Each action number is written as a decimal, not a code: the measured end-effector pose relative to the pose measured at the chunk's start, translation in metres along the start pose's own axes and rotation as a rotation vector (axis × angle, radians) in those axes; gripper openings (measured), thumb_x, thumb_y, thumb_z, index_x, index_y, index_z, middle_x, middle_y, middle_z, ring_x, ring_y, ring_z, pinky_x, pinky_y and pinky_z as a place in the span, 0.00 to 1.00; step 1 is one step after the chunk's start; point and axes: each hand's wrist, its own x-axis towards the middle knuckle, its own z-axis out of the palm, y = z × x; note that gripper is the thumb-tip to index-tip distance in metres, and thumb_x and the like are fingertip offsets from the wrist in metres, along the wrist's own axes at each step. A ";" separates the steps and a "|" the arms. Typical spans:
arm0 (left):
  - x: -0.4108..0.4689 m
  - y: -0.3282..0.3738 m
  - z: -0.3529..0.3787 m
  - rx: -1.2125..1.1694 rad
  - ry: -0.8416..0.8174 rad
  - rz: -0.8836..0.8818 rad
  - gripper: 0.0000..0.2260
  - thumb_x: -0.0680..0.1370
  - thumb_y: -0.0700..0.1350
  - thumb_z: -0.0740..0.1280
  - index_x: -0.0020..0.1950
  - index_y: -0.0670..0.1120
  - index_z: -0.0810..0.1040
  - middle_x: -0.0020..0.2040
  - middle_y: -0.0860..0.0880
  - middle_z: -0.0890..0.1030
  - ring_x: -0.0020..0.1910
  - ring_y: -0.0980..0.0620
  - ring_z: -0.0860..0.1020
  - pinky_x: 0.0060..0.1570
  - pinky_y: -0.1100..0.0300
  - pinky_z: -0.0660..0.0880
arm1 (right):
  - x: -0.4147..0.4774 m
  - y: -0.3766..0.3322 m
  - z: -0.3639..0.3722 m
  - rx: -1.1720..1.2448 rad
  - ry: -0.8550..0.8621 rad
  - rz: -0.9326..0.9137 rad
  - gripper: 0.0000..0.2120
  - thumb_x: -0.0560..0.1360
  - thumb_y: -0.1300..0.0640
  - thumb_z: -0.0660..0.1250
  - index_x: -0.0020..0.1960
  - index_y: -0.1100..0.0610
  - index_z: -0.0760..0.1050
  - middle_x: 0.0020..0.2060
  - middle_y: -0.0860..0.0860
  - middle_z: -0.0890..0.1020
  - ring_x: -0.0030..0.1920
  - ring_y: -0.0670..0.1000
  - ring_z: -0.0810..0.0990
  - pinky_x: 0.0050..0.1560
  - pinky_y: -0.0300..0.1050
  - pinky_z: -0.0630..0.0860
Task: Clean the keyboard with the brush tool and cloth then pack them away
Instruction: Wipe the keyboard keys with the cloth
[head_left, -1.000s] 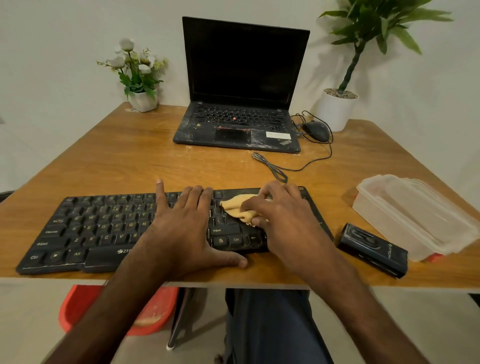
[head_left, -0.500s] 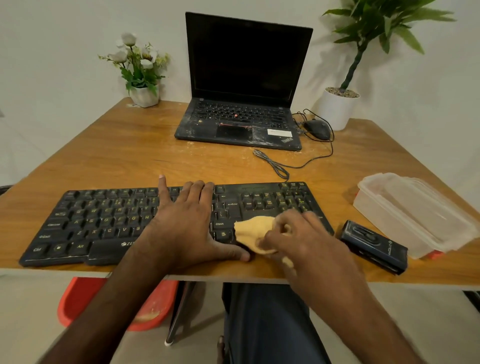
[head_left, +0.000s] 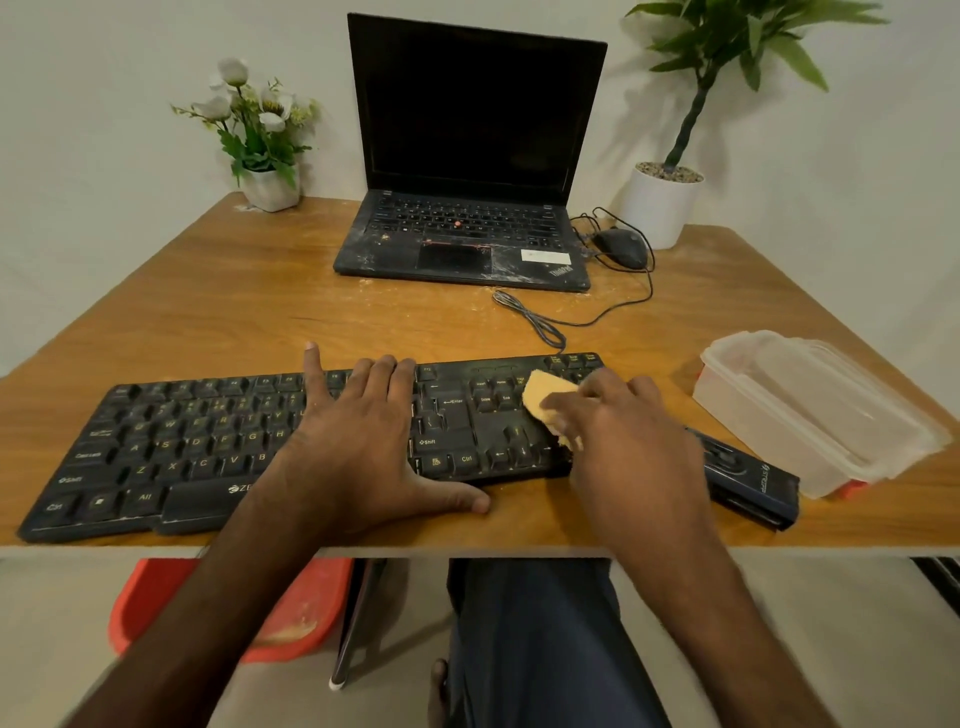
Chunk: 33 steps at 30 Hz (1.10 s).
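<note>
On the black keyboard (head_left: 218, 447), marked "ZE", the left hand (head_left: 358, 447) lies flat, fingers spread. The right hand (head_left: 618, 441) pinches a yellow cloth (head_left: 545, 402) against its right-end keys. Far behind, the laptop (head_left: 467, 156) reads "ThinkPad".

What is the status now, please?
Left hand flat, bracing keyboard. Right hand wiping its right end with cloth. Nothing in the way.

A plain off-white wall (head_left: 104, 104) closes the room behind everything, evenly and softly lit, with faint plant shadows cast on it at the far right. In front of it stands a rectangular wooden bench (head_left: 208, 322) with an orange-brown grain top, a pale front edge and scattered light dust marks. Below the bench edge lies a smooth beige floor (head_left: 62, 623), on which a red plastic tub (head_left: 306, 608) sits partly under the bench.
</note>
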 end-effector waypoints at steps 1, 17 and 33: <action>0.000 0.001 0.000 0.003 0.000 -0.002 0.68 0.54 0.88 0.41 0.80 0.41 0.42 0.82 0.44 0.49 0.81 0.47 0.48 0.70 0.31 0.29 | 0.004 -0.005 -0.001 0.000 -0.036 -0.024 0.24 0.80 0.57 0.64 0.74 0.43 0.65 0.71 0.49 0.64 0.70 0.52 0.61 0.60 0.50 0.76; 0.024 0.023 -0.008 0.017 0.011 -0.003 0.68 0.55 0.87 0.42 0.80 0.40 0.45 0.81 0.43 0.54 0.80 0.44 0.53 0.72 0.29 0.37 | 0.016 -0.005 0.035 0.389 0.342 0.029 0.21 0.77 0.55 0.70 0.69 0.48 0.74 0.59 0.48 0.74 0.60 0.49 0.69 0.57 0.50 0.73; 0.049 0.039 -0.013 0.048 0.008 0.018 0.63 0.60 0.84 0.48 0.81 0.41 0.44 0.80 0.40 0.54 0.79 0.41 0.54 0.71 0.26 0.40 | 0.000 -0.001 0.009 0.125 0.042 -0.198 0.19 0.80 0.55 0.65 0.68 0.40 0.73 0.63 0.45 0.69 0.64 0.47 0.64 0.50 0.41 0.72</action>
